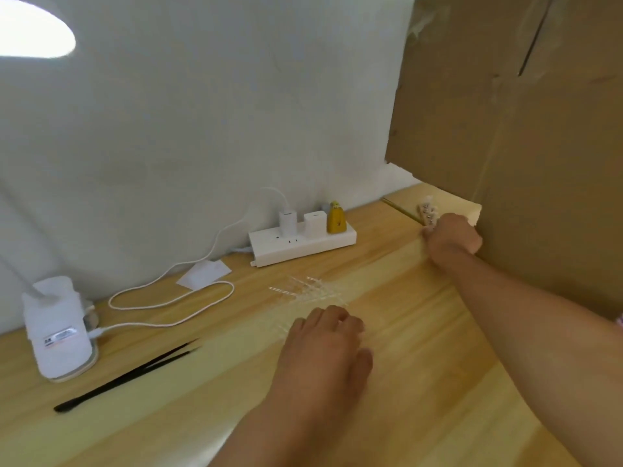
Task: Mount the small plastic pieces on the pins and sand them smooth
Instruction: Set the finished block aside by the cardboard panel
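Observation:
A loose pile of thin clear pins point(308, 291) lies on the wooden desk point(404, 348) in front of the power strip. My left hand point(323, 342) rests on the desk just below that pile, its fingers curled over the nearest pins; the blur hides whether it holds any. My right hand point(453, 235) reaches to the far right, beside the cardboard, and grips a small strip carrying several pale plastic pieces point(427, 212), which stick up above my fingers.
A big cardboard sheet point(505, 129) stands at the right. A white power strip point(303, 244) with plugs sits by the wall. Black tweezers point(128, 375), a white lamp base point(59, 328), its cable point(175, 298) and a small clear bag point(204, 274) lie at the left.

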`<state>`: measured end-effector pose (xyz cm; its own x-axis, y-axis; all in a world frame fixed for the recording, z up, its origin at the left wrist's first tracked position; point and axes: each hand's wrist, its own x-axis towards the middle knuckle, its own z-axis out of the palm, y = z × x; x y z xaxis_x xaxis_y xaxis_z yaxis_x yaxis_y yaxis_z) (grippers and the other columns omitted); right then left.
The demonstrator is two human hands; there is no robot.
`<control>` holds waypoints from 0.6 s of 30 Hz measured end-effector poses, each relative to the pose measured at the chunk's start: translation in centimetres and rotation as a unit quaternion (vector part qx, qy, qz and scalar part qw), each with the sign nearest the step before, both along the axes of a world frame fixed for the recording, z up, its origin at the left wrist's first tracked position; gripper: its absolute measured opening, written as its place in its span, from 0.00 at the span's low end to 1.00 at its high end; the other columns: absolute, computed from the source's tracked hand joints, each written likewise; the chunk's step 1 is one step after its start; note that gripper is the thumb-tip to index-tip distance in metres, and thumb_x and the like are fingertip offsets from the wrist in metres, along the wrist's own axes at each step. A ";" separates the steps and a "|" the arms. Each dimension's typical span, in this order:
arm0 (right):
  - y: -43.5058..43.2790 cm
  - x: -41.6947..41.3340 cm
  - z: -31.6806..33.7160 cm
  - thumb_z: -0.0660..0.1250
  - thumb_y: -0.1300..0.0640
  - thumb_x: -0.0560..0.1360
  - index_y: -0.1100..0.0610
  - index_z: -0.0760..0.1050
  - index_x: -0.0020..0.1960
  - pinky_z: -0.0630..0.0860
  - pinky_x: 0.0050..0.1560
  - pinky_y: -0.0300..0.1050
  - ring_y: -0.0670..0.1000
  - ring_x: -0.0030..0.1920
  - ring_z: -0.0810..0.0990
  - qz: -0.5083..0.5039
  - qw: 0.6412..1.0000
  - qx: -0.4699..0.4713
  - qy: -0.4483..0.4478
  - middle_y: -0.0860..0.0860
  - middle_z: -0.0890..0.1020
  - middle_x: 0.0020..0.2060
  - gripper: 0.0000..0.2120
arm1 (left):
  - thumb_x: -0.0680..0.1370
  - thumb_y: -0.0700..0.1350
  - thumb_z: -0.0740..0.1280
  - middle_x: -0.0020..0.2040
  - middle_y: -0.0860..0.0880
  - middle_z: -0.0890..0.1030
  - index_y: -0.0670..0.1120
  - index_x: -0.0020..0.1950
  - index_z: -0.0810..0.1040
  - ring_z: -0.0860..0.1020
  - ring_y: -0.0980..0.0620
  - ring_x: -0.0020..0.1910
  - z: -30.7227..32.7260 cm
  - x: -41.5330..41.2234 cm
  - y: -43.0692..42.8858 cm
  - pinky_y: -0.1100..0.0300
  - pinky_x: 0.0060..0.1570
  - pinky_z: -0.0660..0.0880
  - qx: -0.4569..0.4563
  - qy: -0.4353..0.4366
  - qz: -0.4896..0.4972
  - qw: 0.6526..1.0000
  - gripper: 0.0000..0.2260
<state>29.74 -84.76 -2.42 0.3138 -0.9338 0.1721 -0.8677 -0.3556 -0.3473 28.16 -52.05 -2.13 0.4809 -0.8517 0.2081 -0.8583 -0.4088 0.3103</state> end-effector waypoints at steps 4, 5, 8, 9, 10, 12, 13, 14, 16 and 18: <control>-0.2 0.2 -0.6 0.64 0.45 0.81 0.64 0.66 0.70 0.71 0.50 0.52 0.63 0.63 0.78 -0.007 1.000 0.003 -0.008 0.60 0.72 0.68 0.27 | 0.81 0.50 0.57 0.65 0.55 0.71 0.52 0.68 0.70 0.66 0.53 0.63 -0.2 1.3 -3.3 0.60 0.61 0.61 0.028 -0.026 -0.026 0.999 0.15; -0.1 0.1 -0.9 0.64 0.45 0.81 0.64 0.63 0.71 0.70 0.48 0.53 0.64 0.62 0.78 -0.001 1.000 -0.002 -0.018 0.60 0.71 0.68 0.28 | 0.81 0.50 0.57 0.65 0.54 0.71 0.52 0.67 0.71 0.67 0.53 0.62 -0.3 1.5 -4.0 0.59 0.61 0.60 0.036 -0.035 -0.028 0.998 0.15; -0.3 -0.5 -2.0 0.61 0.51 0.83 0.64 0.63 0.69 0.67 0.43 0.52 0.65 0.57 0.79 0.035 0.999 -0.039 0.005 0.60 0.69 0.66 0.22 | 0.80 0.51 0.57 0.62 0.54 0.73 0.52 0.66 0.73 0.69 0.52 0.60 -0.5 1.9 -4.9 0.58 0.59 0.58 0.043 -0.057 -0.026 0.997 0.15; -0.3 -0.7 -2.2 0.59 0.53 0.83 0.64 0.65 0.68 0.67 0.42 0.51 0.65 0.56 0.79 0.053 0.997 -0.050 0.028 0.60 0.69 0.65 0.19 | 0.80 0.51 0.57 0.62 0.55 0.74 0.52 0.65 0.74 0.69 0.52 0.60 -0.4 1.9 -4.8 0.58 0.59 0.58 0.043 -0.055 -0.028 0.997 0.15; -0.5 -0.8 -2.3 0.58 0.54 0.83 0.63 0.67 0.67 0.66 0.43 0.51 0.64 0.54 0.79 0.069 0.995 -0.056 0.046 0.59 0.70 0.65 0.17 | 0.80 0.51 0.58 0.63 0.55 0.74 0.52 0.65 0.74 0.70 0.52 0.61 -0.3 1.9 -4.6 0.58 0.59 0.58 0.043 -0.050 -0.032 0.997 0.15; -0.6 -0.8 -2.3 0.56 0.54 0.83 0.62 0.69 0.67 0.66 0.44 0.50 0.64 0.54 0.79 0.085 0.993 -0.058 0.058 0.59 0.71 0.63 0.16 | 0.80 0.51 0.58 0.66 0.55 0.73 0.53 0.67 0.73 0.69 0.53 0.65 -0.1 1.9 -3.7 0.58 0.64 0.55 0.048 -0.046 -0.047 0.997 0.16; -0.7 -0.7 -2.3 0.55 0.54 0.83 0.62 0.68 0.68 0.66 0.44 0.51 0.63 0.55 0.79 0.080 0.994 -0.053 0.057 0.58 0.72 0.63 0.17 | 0.81 0.52 0.58 0.69 0.56 0.71 0.54 0.69 0.72 0.66 0.54 0.68 0.1 1.8 -3.1 0.58 0.69 0.52 0.048 -0.044 -0.060 0.996 0.17; -0.8 -0.6 -2.2 0.54 0.54 0.84 0.62 0.67 0.69 0.66 0.45 0.51 0.63 0.56 0.79 0.068 0.995 -0.044 0.057 0.58 0.71 0.64 0.18 | 0.81 0.52 0.58 0.71 0.57 0.70 0.55 0.71 0.70 0.64 0.56 0.71 0.3 1.7 -2.2 0.57 0.73 0.49 0.044 -0.044 -0.070 0.996 0.18; -0.7 -0.3 -2.1 0.52 0.54 0.84 0.63 0.63 0.73 0.67 0.46 0.51 0.63 0.59 0.77 0.048 0.996 -0.027 0.063 0.58 0.70 0.67 0.20 | 0.80 0.52 0.60 0.70 0.57 0.72 0.55 0.69 0.73 0.65 0.57 0.73 1.3 1.7 0.1 0.54 0.75 0.50 0.018 -0.050 -0.085 0.995 0.17; -0.6 -0.6 -1.8 0.51 0.54 0.85 0.63 0.61 0.75 0.68 0.49 0.53 0.64 0.62 0.76 0.041 0.996 -0.014 0.074 0.59 0.68 0.69 0.22 | 0.78 0.51 0.62 0.64 0.56 0.78 0.53 0.62 0.79 0.73 0.55 0.68 2.3 1.4 3.5 0.51 0.72 0.62 -0.023 -0.061 -0.083 0.994 0.14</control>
<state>29.18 -85.34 -4.18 0.4136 -0.8990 0.1440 -0.8761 -0.4360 -0.2056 29.55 -48.56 0.21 0.3024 -0.9057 0.2971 -0.9454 -0.2452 0.2148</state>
